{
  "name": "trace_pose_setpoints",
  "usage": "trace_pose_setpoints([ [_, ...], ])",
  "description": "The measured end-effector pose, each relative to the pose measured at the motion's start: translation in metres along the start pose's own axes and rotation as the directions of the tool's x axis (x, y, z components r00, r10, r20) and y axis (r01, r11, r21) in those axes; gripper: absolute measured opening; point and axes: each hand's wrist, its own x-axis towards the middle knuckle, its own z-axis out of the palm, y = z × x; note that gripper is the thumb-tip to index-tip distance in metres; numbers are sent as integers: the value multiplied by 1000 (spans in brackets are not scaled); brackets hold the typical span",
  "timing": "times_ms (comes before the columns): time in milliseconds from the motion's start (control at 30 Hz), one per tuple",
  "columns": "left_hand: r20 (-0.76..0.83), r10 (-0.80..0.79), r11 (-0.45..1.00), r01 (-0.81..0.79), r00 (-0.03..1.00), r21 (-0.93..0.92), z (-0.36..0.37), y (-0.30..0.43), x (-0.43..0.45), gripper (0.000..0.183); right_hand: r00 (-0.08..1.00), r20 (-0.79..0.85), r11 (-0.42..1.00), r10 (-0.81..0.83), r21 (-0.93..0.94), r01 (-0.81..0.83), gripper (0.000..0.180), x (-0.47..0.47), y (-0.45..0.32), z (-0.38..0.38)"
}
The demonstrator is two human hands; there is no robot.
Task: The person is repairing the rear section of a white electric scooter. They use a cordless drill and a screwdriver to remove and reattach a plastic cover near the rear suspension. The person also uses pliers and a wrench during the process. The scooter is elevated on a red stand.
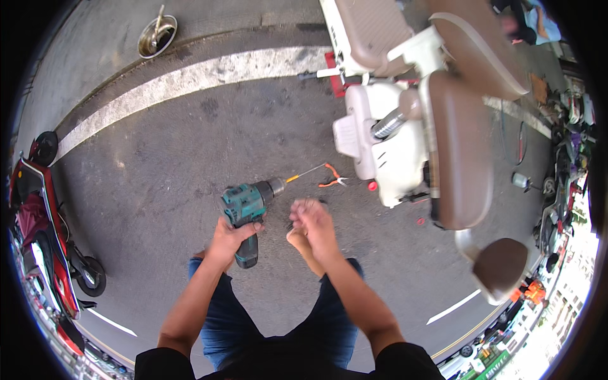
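Note:
My left hand (232, 237) grips the handle of a teal and black cordless drill (246, 203), whose chuck points up and to the right. My right hand (311, 221) is raised near my right knee, fingers curled and blurred; no object shows in it. Beyond the chuck lie a screwdriver with a yellow handle (292, 178) and orange-handled pliers (340, 180); whether the yellow piece touches the chuck I cannot tell. To the right stands a large white and brown padded chair-like unit (399, 147) with a flexible metal hose (387, 124). A small red ring (372, 185) lies beside it.
A red scooter (52, 237) stands at the left. A metal bowl (158, 37) holding a brush-like tool is at the upper left. A brown pad on an arm (500, 263) juts out at lower right. A person in light blue (546, 23) is at the upper right, near parked scooters.

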Motion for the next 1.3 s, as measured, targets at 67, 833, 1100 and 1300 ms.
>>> trace_pose_setpoints([
  [67,49,21,998,-18,999,-60,-16,-24,32,41,996,-67,998,64,1,-64,28,35,24,-18],
  [833,253,233,945,-157,939,-288,-45,-156,227,35,940,-231,943,-252,158,292,22,209,69,-91],
  [1100,313,368,903,-256,876,-345,-43,-162,245,32,938,-112,923,-327,175,343,21,224,67,-96],
  [1300,314,319,932,-236,894,-275,-43,-164,246,35,945,-167,945,-282,120,303,20,223,71,-99],
])
